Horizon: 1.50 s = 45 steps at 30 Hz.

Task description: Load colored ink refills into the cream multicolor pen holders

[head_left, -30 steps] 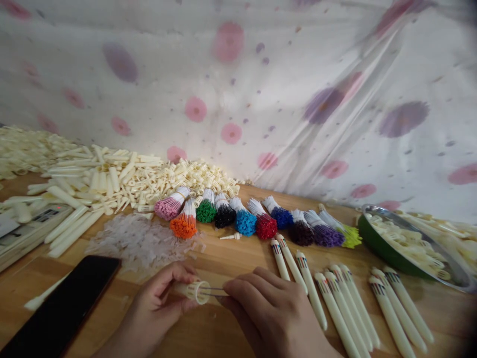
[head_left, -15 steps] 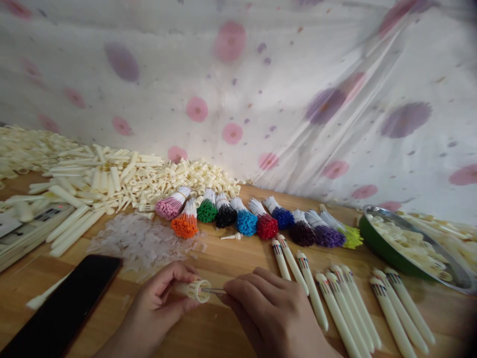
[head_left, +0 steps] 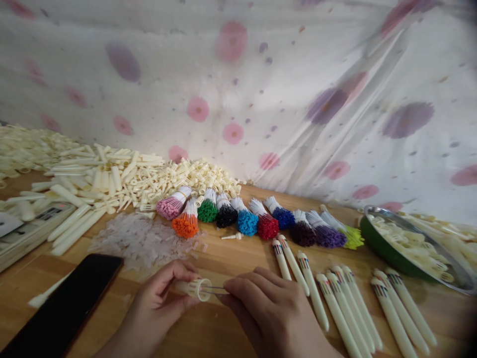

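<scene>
My left hand (head_left: 164, 293) is closed around a cream, slotted, tube-shaped pen part (head_left: 203, 290), its open end facing right. My right hand (head_left: 270, 306) grips thin metal tweezers (head_left: 216, 290), most of which its fingers hide. The tweezer tips reach inside the part's open mouth, and the two prongs show slightly apart. What lies deeper inside the part is hidden. Beyond the hands, bundles of white-stemmed refills with coloured ends stand in a row, among them an orange bundle (head_left: 185, 224) and a light blue bundle (head_left: 246, 222).
A black phone (head_left: 63, 308) lies at left, near a heap of clear small pieces (head_left: 143, 243). Behind are piles of cream pen parts (head_left: 122, 174). Several assembled pens (head_left: 348, 313) lie at right, before a green bowl (head_left: 383, 253) of cream rings. A flowered curtain (head_left: 238, 89) hangs behind.
The tweezer prongs have spread apart a little at the part's mouth. Both hands stay in nearly the same place.
</scene>
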### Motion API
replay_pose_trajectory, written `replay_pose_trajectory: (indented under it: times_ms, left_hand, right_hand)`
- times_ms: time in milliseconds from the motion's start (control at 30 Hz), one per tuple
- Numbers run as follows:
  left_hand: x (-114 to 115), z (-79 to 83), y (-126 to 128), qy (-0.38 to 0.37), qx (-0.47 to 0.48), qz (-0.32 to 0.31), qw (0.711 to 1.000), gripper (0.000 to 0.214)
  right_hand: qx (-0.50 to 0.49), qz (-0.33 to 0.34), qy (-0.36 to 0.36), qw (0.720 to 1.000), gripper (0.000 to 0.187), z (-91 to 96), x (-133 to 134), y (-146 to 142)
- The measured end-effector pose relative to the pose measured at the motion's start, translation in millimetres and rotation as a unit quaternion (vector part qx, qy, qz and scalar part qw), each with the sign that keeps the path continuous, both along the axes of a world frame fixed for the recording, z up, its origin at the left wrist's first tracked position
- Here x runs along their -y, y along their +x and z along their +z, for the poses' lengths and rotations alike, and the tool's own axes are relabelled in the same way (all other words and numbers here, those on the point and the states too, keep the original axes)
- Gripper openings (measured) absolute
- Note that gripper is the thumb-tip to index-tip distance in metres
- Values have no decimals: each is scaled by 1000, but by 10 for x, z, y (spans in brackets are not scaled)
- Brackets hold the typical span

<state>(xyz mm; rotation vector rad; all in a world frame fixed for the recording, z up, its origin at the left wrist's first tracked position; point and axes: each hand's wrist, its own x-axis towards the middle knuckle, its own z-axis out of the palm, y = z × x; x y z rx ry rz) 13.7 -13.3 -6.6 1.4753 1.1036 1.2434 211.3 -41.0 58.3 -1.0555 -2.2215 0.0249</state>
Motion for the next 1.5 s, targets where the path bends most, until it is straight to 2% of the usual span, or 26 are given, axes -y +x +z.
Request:
replay_pose_trajectory:
  times_ms: [467, 700, 867, 967, 1067, 1267, 1367, 1500]
  left_hand:
    - [32, 50, 18, 38, -46, 7, 998, 16]
    - [4, 70, -37, 63, -97, 35, 993, 12]
    - [-52, 39, -98, 19, -91, 80, 993, 9]
    - [-104, 34, -159, -25, -84, 110, 990, 18]
    - [-152, 39, -230, -21, -89, 146, 985, 23]
    - [-186, 19, -289, -41, -80, 154, 984, 25]
    - [-191, -2, -293, -44, -71, 148, 985, 27]
    - [-205, -27, -312, -44, -71, 138, 987, 29]
  right_hand:
    - [-12, 42, 21, 999, 20, -29, -22, -5]
    - [-29, 5, -1, 1000, 13, -61, -70, 98]
    - [32, -86, -89, 992, 3, -339, -264, 124]
    - [98, -109, -158, 977, 6, -551, -366, 36]
    - [128, -131, -197, 963, 3, -646, -404, -45]
    - [54, -138, -236, 960, 2, -488, -535, -179]
    - [35, -137, -245, 959, 6, -372, -755, -358]
    - [41, -156, -257, 953, 20, -249, -1111, -658]
